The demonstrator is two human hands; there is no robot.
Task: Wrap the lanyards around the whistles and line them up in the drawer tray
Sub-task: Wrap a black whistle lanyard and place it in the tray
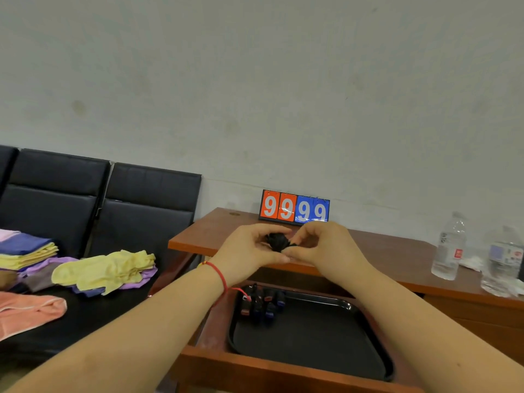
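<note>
Fingers [286,252] of both hands clamped on one whistle [276,241], held above the tray [312,347]: left hand [249,251] grips the dark bundle, right hand [323,245] pinches the lanyard end beside it. Wrapped whistles [262,303] sit grouped at the tray's far-left corner. Judgement: keep the cord taut, tuck the tail under, then set it beside that group in line.
</note>
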